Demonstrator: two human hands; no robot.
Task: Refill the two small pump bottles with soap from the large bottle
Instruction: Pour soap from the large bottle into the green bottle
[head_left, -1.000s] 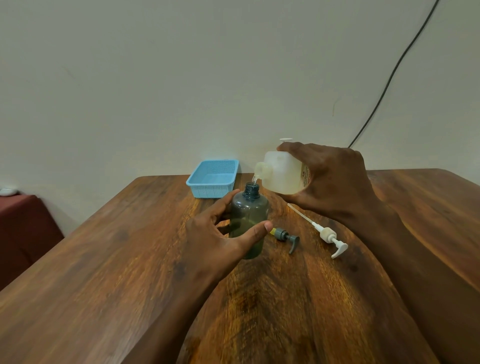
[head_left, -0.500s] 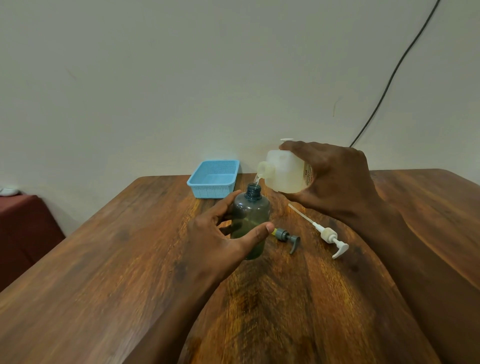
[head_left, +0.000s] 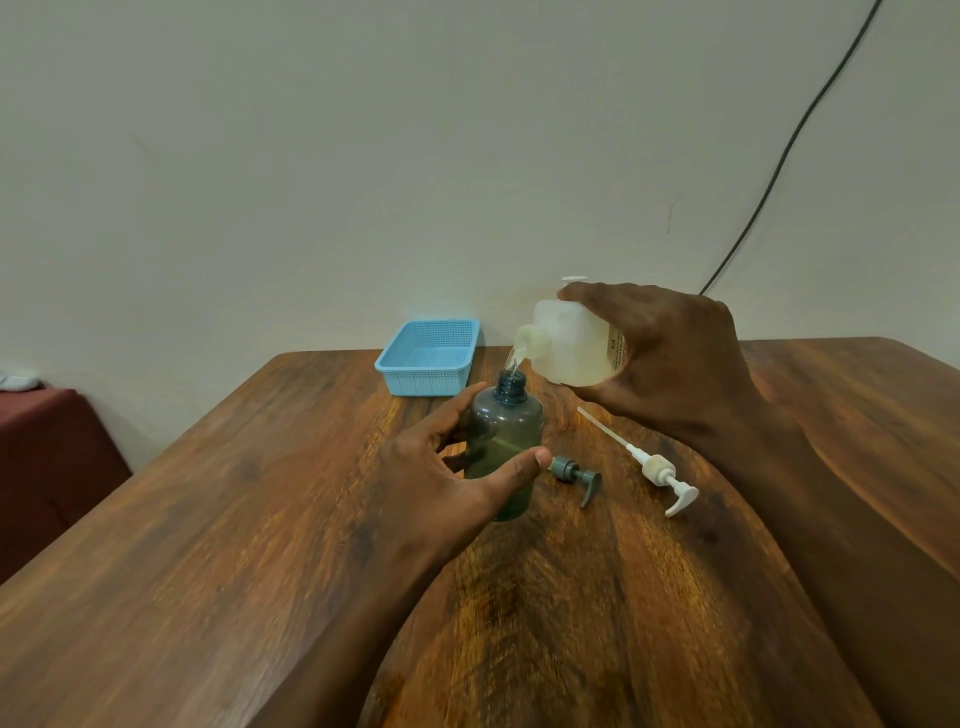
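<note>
Centre of frame: small dark bottle (head_left: 504, 447) stands upright on the wooden table (head_left: 249, 519), long axis vertical, open neck pointing up, no pump on it. Greenish liquid shows in the lower part.

Left hand (head_left: 441, 478) is wrapped round it: thumb across the front, fingers curled round the far left side.

Right hand (head_left: 670, 364), right of centre, grips the large pale bottle (head_left: 571, 348), fingers over the top, thumb underneath. That bottle is off the table and tipped over. Its long axis runs near horizontal, right to left, with the neck pointing left and down, just above the small bottle's mouth. A thin clear stream of soap (head_left: 511, 361) runs from neck to mouth.

Lying flat on the table:
- grey pump (head_left: 576, 475), just right of the small bottle near the left thumb tip, collar to the left, spout to the lower right
- white pump (head_left: 660, 467), further right, tube pointing upper left, head at lower right

Blue basket (head_left: 428, 358) sits at the table's far edge, above and left of the small bottle, against the wall. Black cable (head_left: 779, 166) runs diagonally down the wall at upper right. Small white bit (head_left: 574, 278) pokes out above the large bottle; can't tell what it is.
</note>
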